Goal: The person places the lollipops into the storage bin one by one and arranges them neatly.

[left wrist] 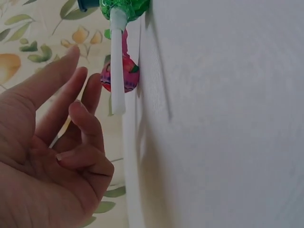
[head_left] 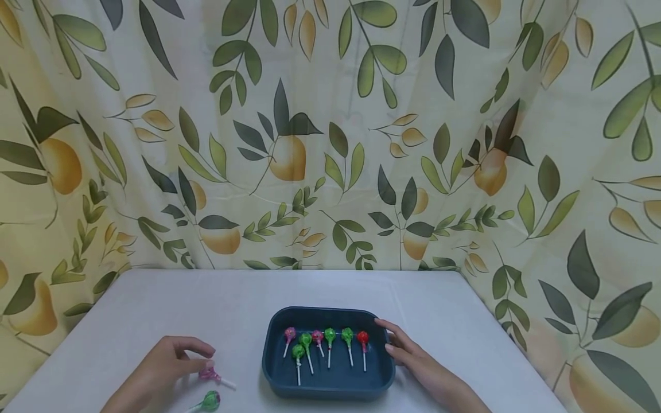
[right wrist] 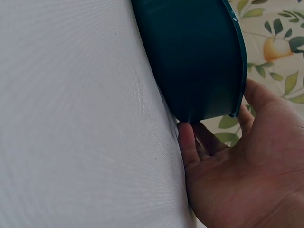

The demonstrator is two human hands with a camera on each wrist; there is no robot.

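On the white table, my left hand (head_left: 164, 364) is beside a pink-wrapped lollipop (head_left: 209, 374), its thumb and forefinger spread near the candy end. In the left wrist view, the fingers look apart from that pink lollipop (left wrist: 131, 78), and a green lollipop (left wrist: 135, 8) is closer to the camera. The same green lollipop (head_left: 210, 400) lies nearer the front in the head view. My right hand (head_left: 420, 361) touches the right end of a dark blue tray (head_left: 330, 392), fingertips against its rim and side wall (right wrist: 199, 71). Several green, pink and red lollipops (head_left: 329, 338) lie inside the tray.
A white cloth covers the table (head_left: 206, 298). Behind it and along both sides hangs a curtain (head_left: 330, 218) printed with leaves and yellow fruit.
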